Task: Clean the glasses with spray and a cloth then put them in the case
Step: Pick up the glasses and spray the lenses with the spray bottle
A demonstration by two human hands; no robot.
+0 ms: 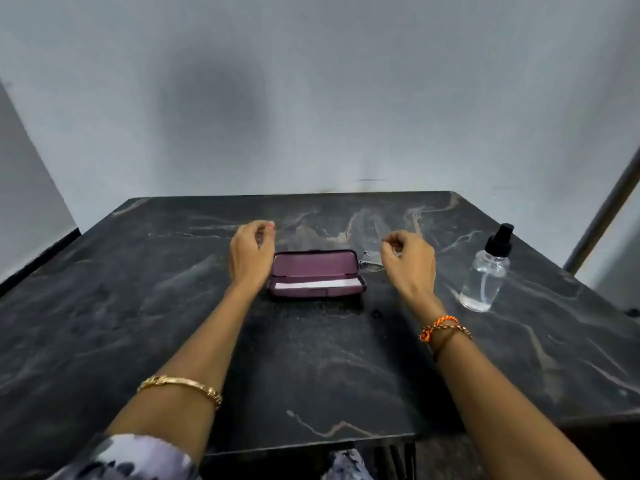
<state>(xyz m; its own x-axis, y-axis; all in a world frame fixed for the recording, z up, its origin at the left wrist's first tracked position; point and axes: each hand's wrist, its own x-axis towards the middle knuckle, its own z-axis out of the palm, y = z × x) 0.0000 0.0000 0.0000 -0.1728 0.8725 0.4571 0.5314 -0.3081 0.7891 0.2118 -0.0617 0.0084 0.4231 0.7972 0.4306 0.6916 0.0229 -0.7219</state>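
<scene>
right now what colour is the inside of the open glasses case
Purple-mauve lining in the glasses case, with a white strip lying in its lower half; head view.

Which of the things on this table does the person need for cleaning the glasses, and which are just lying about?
For the job:
glasses, right of the case
case, open
white cloth, in the case
spray bottle, at the right

Just there:
table
bracelets
wall

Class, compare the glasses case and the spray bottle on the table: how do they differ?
The glasses case is maroon and opaque; the spray bottle is clear with a black top. The case lies flat and open, while the bottle stands upright, capped. The case sits between the hands; the bottle stands farther right. Both rest on the dark table.
</scene>
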